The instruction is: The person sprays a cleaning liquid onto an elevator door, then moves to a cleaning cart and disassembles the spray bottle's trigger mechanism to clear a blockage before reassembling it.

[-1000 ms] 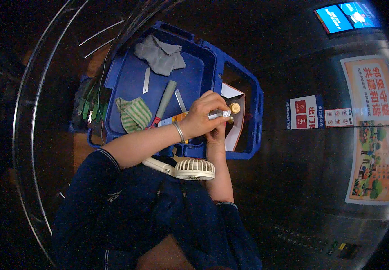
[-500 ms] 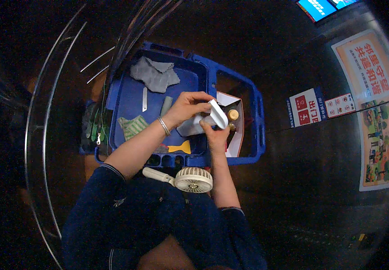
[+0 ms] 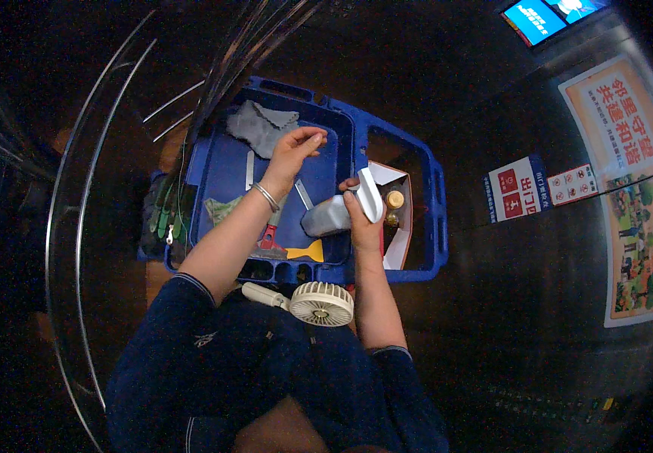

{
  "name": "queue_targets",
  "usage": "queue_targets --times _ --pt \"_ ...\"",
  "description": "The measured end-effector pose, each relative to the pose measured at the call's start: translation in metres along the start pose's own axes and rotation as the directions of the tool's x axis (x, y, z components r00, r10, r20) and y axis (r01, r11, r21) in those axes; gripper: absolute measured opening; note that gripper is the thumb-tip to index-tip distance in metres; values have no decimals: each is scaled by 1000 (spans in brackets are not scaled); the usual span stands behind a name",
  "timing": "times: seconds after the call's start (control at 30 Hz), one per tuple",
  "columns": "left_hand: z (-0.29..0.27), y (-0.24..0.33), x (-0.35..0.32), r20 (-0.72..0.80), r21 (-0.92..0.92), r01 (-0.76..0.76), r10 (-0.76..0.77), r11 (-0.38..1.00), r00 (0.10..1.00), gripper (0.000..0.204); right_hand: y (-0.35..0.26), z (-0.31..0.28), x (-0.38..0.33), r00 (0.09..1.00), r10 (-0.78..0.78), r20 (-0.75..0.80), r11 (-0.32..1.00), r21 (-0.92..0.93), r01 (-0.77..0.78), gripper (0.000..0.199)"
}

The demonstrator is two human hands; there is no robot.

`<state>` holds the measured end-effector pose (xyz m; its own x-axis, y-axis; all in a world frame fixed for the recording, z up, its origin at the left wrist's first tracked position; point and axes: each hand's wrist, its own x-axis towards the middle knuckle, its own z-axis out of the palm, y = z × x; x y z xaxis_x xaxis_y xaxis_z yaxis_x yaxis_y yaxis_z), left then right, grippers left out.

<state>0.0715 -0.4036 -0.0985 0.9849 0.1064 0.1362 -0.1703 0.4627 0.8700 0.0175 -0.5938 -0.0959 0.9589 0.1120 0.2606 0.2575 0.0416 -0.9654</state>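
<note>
My right hand point(image 3: 363, 219) grips a white-handled tool with a grey block-shaped head point(image 3: 328, 217), held over the right side of a blue plastic tray point(image 3: 326, 140). My left hand point(image 3: 301, 149) hovers above the tray's middle, thumb and fingers drawn together with nothing visible in them. Beyond it lies a grey cloth point(image 3: 255, 124). Beneath and beside my left forearm are a flat pale strip point(image 3: 249, 171), another thin strip point(image 3: 303, 193), a green-striped cloth point(image 3: 222, 211), a red-handled tool point(image 3: 268, 237) and a yellow scraper point(image 3: 308, 251).
Right of the tray, a blue-framed compartment holds a white box point(image 3: 398, 245) and bottles with a yellowish cap point(image 3: 394, 199). A pale handheld fan point(image 3: 321, 304) hangs at my front. Green-and-black gloves point(image 3: 166, 215) sit at left, near curved metal rails point(image 3: 79, 219). Posters point(image 3: 613, 121) cover the right wall.
My left hand has let go of the white-handled tool and moved up and left, away from it. My right hand still holds the tool, now with its grey head more exposed.
</note>
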Motion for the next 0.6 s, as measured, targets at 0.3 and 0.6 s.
queue_targets --times 0.3,0.6 --pt "0 -14 2 6 33 -8 8 999 1000 21 -17 8 -2 999 -32 5 996 -78 32 17" --pt "-4 -15 2 -49 46 11 -9 999 999 22 -23 10 1 998 -65 25 997 -36 66 22"
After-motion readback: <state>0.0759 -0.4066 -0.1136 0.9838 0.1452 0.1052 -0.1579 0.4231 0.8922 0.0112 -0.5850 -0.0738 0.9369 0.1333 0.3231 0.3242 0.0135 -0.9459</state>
